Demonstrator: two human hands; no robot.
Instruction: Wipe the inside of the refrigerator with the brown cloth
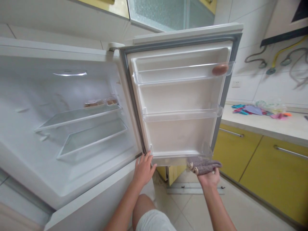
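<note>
In my right hand [209, 178] is a folded grey-brown cloth [204, 165], held just under the lower right corner of the open fridge door [178, 138]. My left hand [144, 168] has its fingers spread and rests at the door's lower hinge-side corner, by the end of the clear bottom bin [172, 161]. Two more clear bins, the top one [178, 75] and the middle one [183, 115], cross the door's inside. A brown egg-shaped object [219, 69] sits at the right end of the top bin.
The fridge interior [79, 173] has glass shelves, and small wrapped packs [94, 103] lie on the upper one. At right, a white counter [269, 126] above yellow cabinets [237, 150] bears colourful cloths or gloves [252, 110]. A pale bar [194, 187] lies on the tiled floor.
</note>
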